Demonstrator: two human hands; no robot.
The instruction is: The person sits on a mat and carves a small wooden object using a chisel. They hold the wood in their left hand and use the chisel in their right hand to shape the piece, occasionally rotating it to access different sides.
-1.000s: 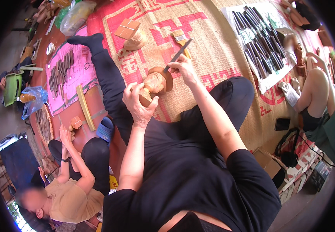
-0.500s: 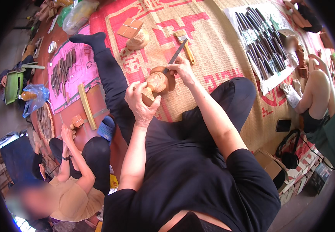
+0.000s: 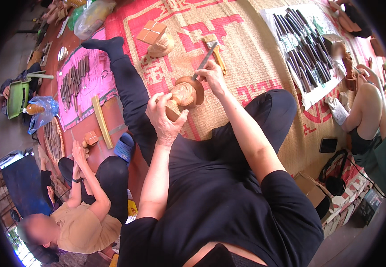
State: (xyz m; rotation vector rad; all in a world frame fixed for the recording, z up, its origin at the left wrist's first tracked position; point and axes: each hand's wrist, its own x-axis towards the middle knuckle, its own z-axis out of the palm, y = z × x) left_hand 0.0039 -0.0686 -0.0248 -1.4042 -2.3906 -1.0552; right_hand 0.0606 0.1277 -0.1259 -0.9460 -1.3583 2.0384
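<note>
A pale carved wooden figure (image 3: 185, 94) with a round, brim-like disc lies tilted above my lap. My left hand (image 3: 165, 116) grips its squared base, thumb and fingers spread round the block. In my right hand (image 3: 211, 79) is a flat dark metal file (image 3: 207, 56), pinched low down. Its lower end meets the disc's edge, and the upper part points up and away. Just beyond the file lies a paintbrush (image 3: 219, 60) with a yellow handle. A second wooden carving (image 3: 161, 48) with a square block tied on top stands farther off to the left.
A patterned straw mat (image 3: 246, 49) lies under me. Rows of dark-handled tools (image 3: 299, 51) rest on white sheeting at right; more tools lie on a pink cloth (image 3: 96, 84) at left. A co-worker (image 3: 86, 222) sits at lower left, another (image 3: 366, 102) at right, beside a phone (image 3: 328, 145).
My right hand and the file have shifted slightly away along the disc, and more of the disc shows. At right, the co-worker's hands have come up by a wooden statue.
</note>
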